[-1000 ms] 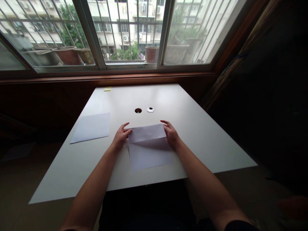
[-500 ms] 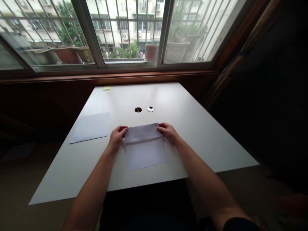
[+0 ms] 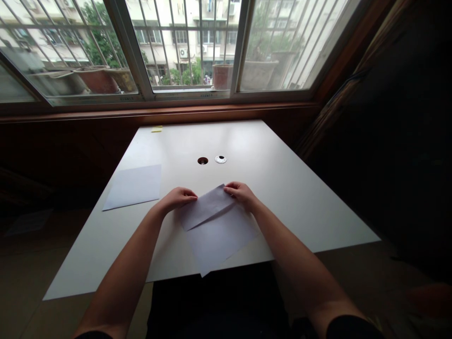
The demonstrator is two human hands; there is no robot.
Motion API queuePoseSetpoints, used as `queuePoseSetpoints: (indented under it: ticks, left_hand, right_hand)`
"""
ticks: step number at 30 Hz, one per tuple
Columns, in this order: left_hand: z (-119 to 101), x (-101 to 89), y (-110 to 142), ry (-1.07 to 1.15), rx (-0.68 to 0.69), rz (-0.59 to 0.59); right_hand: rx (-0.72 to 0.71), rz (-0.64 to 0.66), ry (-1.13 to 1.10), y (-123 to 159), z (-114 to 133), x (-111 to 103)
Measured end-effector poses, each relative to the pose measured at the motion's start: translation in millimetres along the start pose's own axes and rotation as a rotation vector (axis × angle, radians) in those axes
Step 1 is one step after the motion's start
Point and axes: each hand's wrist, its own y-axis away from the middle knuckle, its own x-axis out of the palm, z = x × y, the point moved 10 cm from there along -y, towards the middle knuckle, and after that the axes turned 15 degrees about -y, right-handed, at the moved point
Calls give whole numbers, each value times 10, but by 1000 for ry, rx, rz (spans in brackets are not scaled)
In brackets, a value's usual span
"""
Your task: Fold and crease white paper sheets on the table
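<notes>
Both hands are at a white sheet [image 3: 221, 238] in the middle of the near half of the desk [image 3: 303, 212]. The left hand [image 3: 179, 197] has its fingers drawn narrow, thumb and fingertips closed on the sheet's far edge, toward its left end. The right hand [image 3: 240, 192] pinches the far right corner of the sheet between thumb and fingers. A flap [image 3: 208, 208] folds over the far part of the sheet, its loose edge facing the desk's near edge, with a thin shadow under it. The sheet sits at a slant to the desk, and its near corner pokes just past the desk's near edge. Whether the rest of it lies flat or is slightly raised, I cannot tell.

A second sheet [image 3: 134, 186] lies flat by the desk's left edge, well apart from the left hand. Beyond the hands, toward the far edge, are a round hole [image 3: 202, 161] and, just to its right, a white cap [image 3: 218, 160] with a dark opening. Yellow tape [image 3: 157, 129] is near the far left corner. Past the far edge is a barred window [image 3: 148, 80], with pots [image 3: 222, 76] standing outside the glass
</notes>
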Motion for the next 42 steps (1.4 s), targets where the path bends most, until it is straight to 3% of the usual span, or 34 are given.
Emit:
queuePoseSetpoints:
  ticks: [5,9,14,18,20,23,26,29,32,35,38,42]
  left_hand:
    - [-240,192,-131,98,42,61]
    - [-206,260,-176,216,-2,25]
    - [103,90,-115,304,-131,-224]
    - [381,-207,81,262,-243,-582]
    - [466,-296,172,229,-287,-702]
    - [505,-325,239,193,-319,-760]
    - [395,-342,317,4,-316,-789]
    - [190,-256,348,-261,-251,-701]
    - [54,-97,385,-465,-173,-557]
    - [-68,-68,498,-603,-34,-563]
    - [-240,-89,649,-685,245,-641]
    - [-294,138,755,-797,556,-462]
  right_hand:
    - [-30,61,91,-54,-26,217]
    - [-51,72,114,-98,-31,214]
    - [-17,82,-133,-103,-48,74]
    - [-223,-70,4,-69,142,-237]
    - [-356,-150,141,12,284,-331]
    - [-562,-142,338,210,499,-212]
    - [-676,34,560,395,541,166]
    - [-692,255,762,521,381,538]
    - [-687,373,920,586,203,707]
    - [-642,416,974,583,114,701]
    - [-578,500,926,569,93,657]
    - [-518,559,824,523,124,545]
